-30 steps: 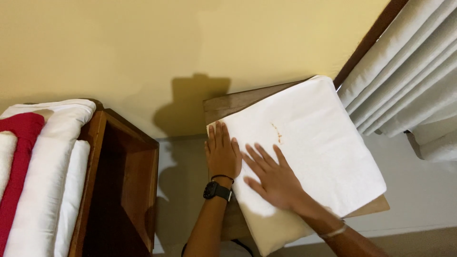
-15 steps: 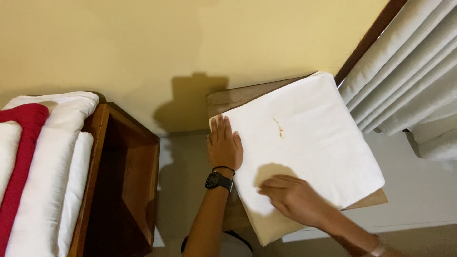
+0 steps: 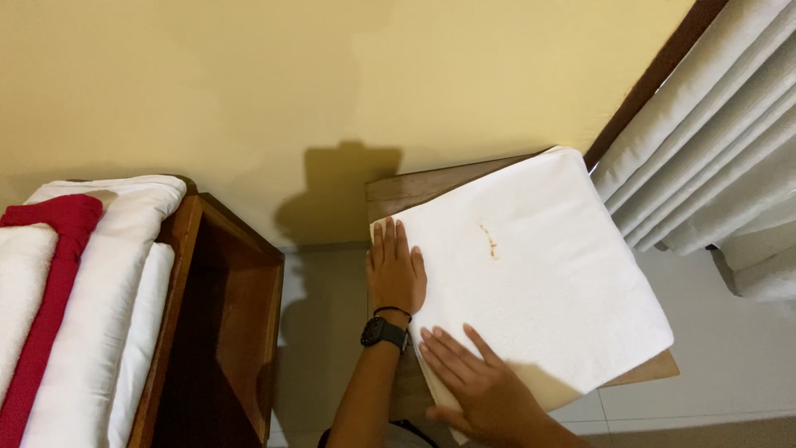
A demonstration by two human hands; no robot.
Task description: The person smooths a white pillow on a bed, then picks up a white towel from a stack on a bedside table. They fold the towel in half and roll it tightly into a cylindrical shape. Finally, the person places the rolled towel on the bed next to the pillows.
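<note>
Left hand (image 3: 396,274) and right hand (image 3: 477,386) lie flat, fingers extended, on the white towel (image 3: 531,265), apparently grasping nothing.

We only have one view: head cam, looking steeply down from above at a small wooden table (image 3: 414,189) against a yellow wall (image 3: 332,83). Fairly close, arm's reach. Frame takes in a shelf unit (image 3: 224,323) on the left and a curtain (image 3: 713,158) on the right.
</note>
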